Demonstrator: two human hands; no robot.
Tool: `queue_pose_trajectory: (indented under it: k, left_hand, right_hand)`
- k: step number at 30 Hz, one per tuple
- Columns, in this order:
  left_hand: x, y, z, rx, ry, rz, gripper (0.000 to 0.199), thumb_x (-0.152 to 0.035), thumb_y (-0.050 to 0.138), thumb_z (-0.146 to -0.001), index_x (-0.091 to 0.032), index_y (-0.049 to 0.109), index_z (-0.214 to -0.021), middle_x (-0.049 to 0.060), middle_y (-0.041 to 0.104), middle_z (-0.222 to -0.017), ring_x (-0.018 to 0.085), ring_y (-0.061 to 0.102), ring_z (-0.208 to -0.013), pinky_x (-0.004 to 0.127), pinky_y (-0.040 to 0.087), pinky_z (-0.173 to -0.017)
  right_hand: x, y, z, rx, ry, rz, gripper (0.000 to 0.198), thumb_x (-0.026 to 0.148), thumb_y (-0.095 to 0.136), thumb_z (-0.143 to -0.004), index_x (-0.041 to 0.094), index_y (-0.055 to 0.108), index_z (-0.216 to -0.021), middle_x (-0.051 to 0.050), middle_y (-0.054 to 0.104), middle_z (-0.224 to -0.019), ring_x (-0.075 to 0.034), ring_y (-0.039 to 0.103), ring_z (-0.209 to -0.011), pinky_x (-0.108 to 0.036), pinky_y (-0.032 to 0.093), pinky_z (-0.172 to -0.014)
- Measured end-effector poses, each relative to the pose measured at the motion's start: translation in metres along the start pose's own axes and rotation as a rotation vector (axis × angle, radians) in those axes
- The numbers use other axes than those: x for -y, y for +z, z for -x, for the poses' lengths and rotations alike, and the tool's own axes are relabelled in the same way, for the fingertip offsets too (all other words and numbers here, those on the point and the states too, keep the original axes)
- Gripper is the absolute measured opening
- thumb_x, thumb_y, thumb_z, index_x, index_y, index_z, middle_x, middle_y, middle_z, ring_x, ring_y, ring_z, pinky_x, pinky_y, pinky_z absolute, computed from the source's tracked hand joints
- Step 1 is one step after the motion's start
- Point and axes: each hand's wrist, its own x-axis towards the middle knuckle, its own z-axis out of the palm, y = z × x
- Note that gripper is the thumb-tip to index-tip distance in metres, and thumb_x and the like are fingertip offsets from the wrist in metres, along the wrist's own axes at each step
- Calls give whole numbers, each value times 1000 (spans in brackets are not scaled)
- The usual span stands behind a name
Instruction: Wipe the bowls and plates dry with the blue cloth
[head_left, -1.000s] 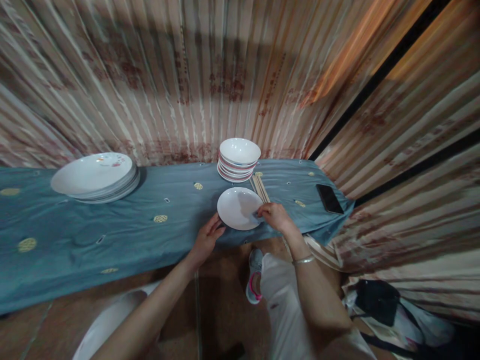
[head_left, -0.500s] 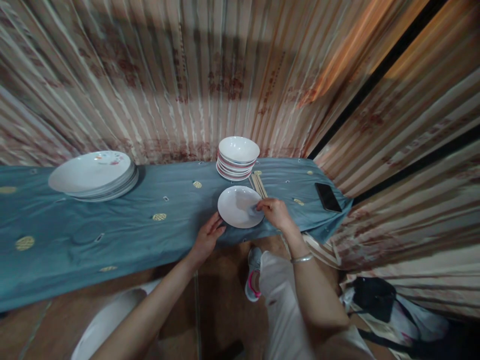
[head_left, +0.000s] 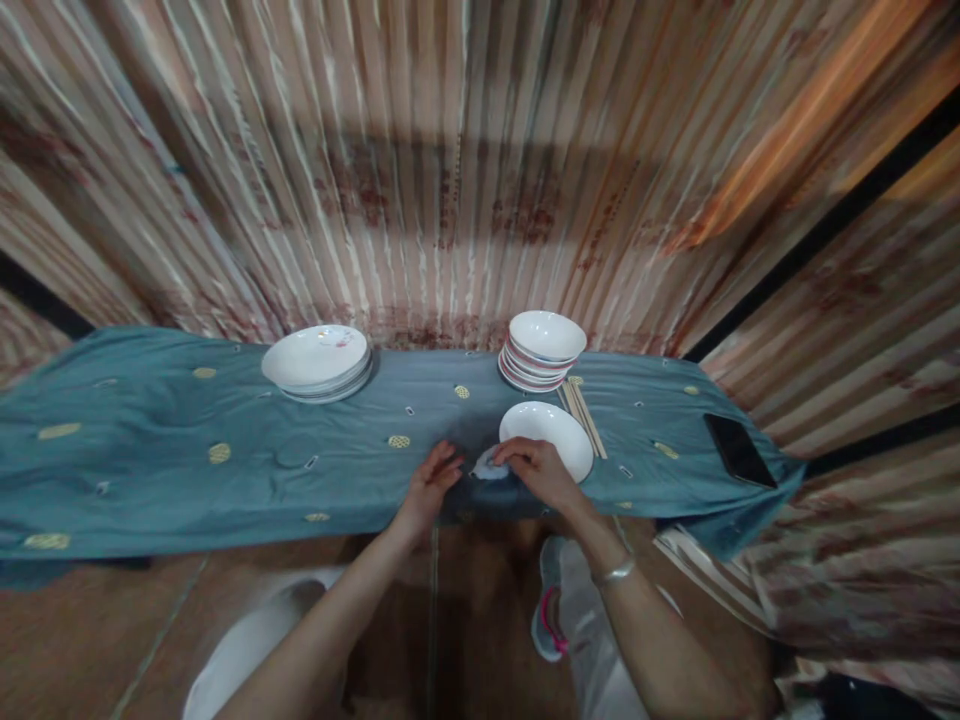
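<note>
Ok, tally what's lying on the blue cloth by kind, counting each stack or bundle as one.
Plate stack: 1
Bowl stack: 1
Single white plate: 1
Chopstick bundle: 1
Phone: 1
Small wipe, under the right hand: 1
Total: 6

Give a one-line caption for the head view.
Right hand holds a small cloth beside a white plate; left hand rests on the blue tablecloth.

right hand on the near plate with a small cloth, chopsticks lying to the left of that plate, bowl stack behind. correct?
Not quite. In the head view the chopsticks lie to the right of the near plate, not the left. The right hand, cloth and bowl stack are as you said.
</note>
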Motion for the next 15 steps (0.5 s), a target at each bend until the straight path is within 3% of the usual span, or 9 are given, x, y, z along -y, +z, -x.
queue_pose_trajectory:
  k: [4,9,13,15]
  left_hand:
    - [-21,-20,-3,-116,-16,55,59,-14,79,-66,-20,64,-123,13,62,-137,30,64,-120,46,47,-106]
    - [-62,-45,-9,-258,20,120,74,-7,72,-73,-23,49,-142,16,47,-153,29,56,-130,43,47,-107]
    - [-96,-66,-14,-417,106,148,86,-7,65,-81,-33,28,-154,10,28,-164,23,40,-144,40,38,-114]
    - [-108,-77,-17,-487,143,143,85,-10,61,-86,-31,21,-157,10,20,-167,21,32,-148,38,34,-117]
  right_hand:
    - [4,46,-11,72,40,-44,32,14,47,-77,23,77,-79,-1,79,-91,-19,73,-87,-31,54,-86]
    - [6,103,-35,140,119,-69,33,14,47,-82,22,78,-84,-1,79,-89,-19,73,-85,-30,54,-82]
    - [18,135,-69,73,128,-46,26,25,54,-89,21,77,-99,-3,78,-95,-19,72,-90,-31,54,-87]
    - [27,146,-93,40,164,12,28,29,56,-90,22,74,-111,-4,77,-103,-20,72,-96,-31,54,-91]
